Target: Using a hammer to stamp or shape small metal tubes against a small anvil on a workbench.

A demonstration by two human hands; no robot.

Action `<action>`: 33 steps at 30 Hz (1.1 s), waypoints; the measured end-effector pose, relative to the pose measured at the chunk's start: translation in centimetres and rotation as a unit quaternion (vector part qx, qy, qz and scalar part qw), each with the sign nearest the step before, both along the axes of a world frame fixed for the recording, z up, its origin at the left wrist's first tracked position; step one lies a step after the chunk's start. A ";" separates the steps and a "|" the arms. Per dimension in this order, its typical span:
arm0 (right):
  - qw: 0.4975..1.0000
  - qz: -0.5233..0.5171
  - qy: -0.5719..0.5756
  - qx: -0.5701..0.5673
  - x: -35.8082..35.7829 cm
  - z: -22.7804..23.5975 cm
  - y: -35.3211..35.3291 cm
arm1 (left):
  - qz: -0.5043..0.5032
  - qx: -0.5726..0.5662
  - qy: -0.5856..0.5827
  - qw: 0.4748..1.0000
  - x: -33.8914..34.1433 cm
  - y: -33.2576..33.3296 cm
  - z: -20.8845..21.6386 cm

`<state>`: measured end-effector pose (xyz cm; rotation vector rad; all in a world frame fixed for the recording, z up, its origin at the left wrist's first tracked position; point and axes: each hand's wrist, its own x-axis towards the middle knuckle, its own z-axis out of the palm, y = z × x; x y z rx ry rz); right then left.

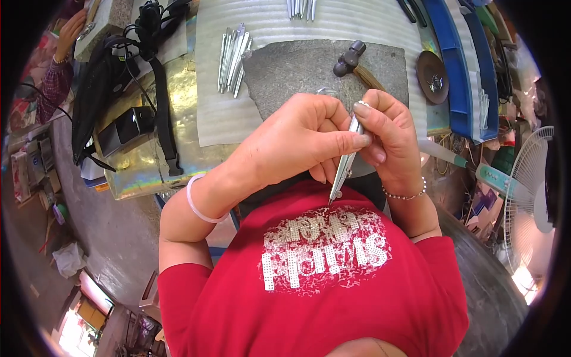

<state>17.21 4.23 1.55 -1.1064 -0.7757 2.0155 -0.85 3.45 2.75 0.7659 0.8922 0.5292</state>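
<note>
Close in front of my chest, both hands grip a slim, shiny metal tool with a narrow pointed lower end and a small round rivet near it. Its exact kind I cannot make out. My left hand is closed, its thumb pressed along the tool's side. The thumb and fingers of my right hand pinch its upper end, partly hiding it. Just beyond my hands lies a grey stone slab, and on it rests a hammer with a wooden handle. Something thin and shiny shows behind my left fingers, mostly hidden.
Bundles of slim silver metal pieces lie on a white foam sheet. To the right are a brown dish with small metal bits, blue trays and a fan. Black straps lie left, near another person's hand.
</note>
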 end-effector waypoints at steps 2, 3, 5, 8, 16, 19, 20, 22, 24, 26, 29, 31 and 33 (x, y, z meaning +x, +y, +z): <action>1.000 -0.009 -0.010 0.024 -0.3 0.0 -0.5 | -0.019 0.049 0.014 0.999 -0.2 -0.2 0.1; 0.998 -0.020 -0.020 0.049 -0.4 0.1 -0.8 | -0.018 0.049 0.013 0.999 -0.3 -0.3 0.2; 0.998 -0.018 -0.026 0.050 -0.4 0.3 -1.0 | -0.027 0.066 0.009 0.997 -0.4 -0.4 0.3; 0.999 -0.017 -0.021 0.045 -0.5 0.4 -1.1 | -0.027 0.056 0.005 0.998 -0.6 -0.5 0.2; 0.999 0.019 -0.036 -0.007 -0.8 -0.1 -0.1 | 0.023 -0.008 -0.026 0.999 -0.6 -1.1 -1.1; 0.999 0.023 -0.038 -0.010 -1.0 -0.2 0.2 | 0.036 -0.016 -0.033 0.999 -0.6 -1.2 -1.3; 0.999 0.023 -0.038 -0.010 -1.0 -0.1 0.3 | 0.040 -0.016 -0.031 0.999 -0.7 -1.1 -1.3; 0.999 0.025 -0.035 -0.013 -0.9 0.0 0.5 | 0.040 -0.015 -0.036 0.998 -0.6 -1.1 -1.3; 0.999 0.023 -0.041 0.002 -1.0 0.3 0.6 | 0.035 -0.009 -0.042 0.998 -0.3 -0.9 -1.4; 0.998 0.038 -0.054 0.024 -0.5 0.7 0.7 | 0.054 -0.010 -0.071 0.996 0.1 -1.1 -1.4; 0.989 0.030 -0.077 0.123 0.5 1.3 1.8 | 0.106 0.025 -0.077 0.991 0.7 -1.4 0.0; 0.975 -0.003 -0.123 0.186 2.5 3.2 4.2 | 0.144 0.138 -0.011 0.980 0.4 -2.1 -0.1; 0.951 -0.011 -0.176 0.253 5.6 3.7 7.6 | 0.198 0.273 0.080 0.938 -0.1 -2.8 -0.8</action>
